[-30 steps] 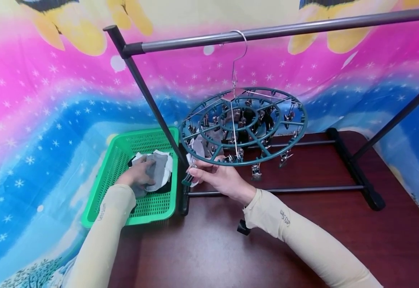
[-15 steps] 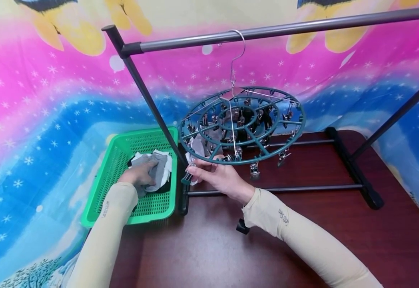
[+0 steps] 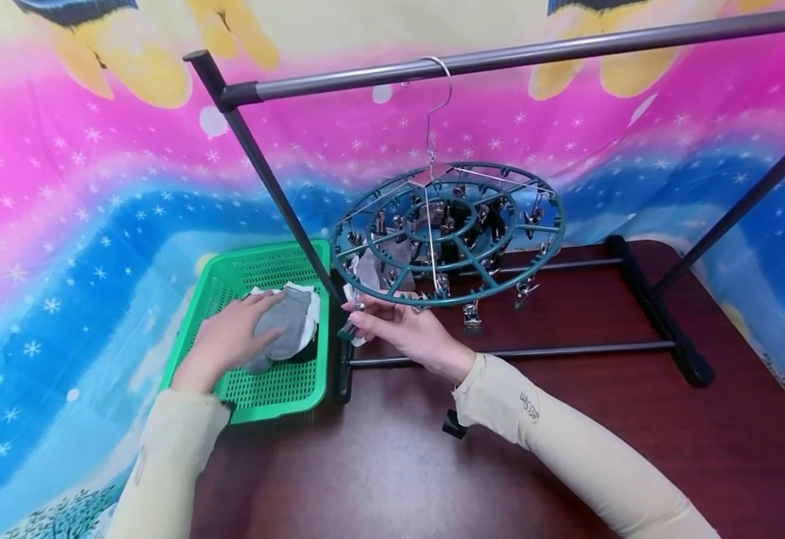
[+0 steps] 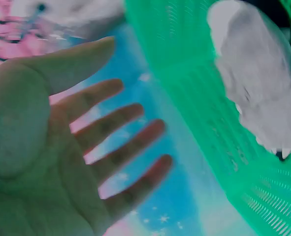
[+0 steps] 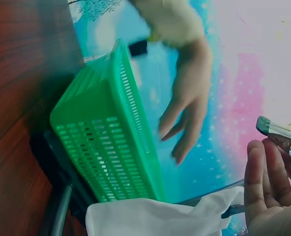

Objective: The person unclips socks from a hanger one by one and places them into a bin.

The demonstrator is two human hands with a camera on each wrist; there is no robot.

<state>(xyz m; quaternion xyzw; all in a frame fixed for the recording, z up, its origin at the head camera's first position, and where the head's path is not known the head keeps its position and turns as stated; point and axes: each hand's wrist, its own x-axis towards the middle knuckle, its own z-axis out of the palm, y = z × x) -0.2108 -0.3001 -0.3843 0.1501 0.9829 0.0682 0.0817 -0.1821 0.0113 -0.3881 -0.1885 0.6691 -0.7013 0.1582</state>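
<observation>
My left hand (image 3: 231,340) hovers over the green basket (image 3: 186,337) with its fingers spread and holds nothing; the left wrist view shows its bare palm (image 4: 47,147). Inside the basket, a grey cloth piece (image 3: 291,326), perhaps a sock, lies on white and black ones. My right hand (image 3: 419,333) pinches a metal clothespin (image 3: 348,328) with green tips, at the left rim of the round clip hanger (image 3: 480,288). A pale cloth (image 5: 150,216) hangs close by the right hand, beside another clip. What the clothespin's hidden side touches, I cannot tell.
The hanger's hook (image 3: 443,82) sits over the rack's dark top bar (image 3: 568,51). Several more clips dangle from its rings, some with grey or black cloth. The rack stands on a red-brown table (image 3: 379,464), its left post (image 3: 267,176) close to the basket.
My left hand has drawn back from the grey cloth in the basket, rising toward the lower left with fingers spreading. The right hand keeps its pinch on the clothespin in nearly the same place.
</observation>
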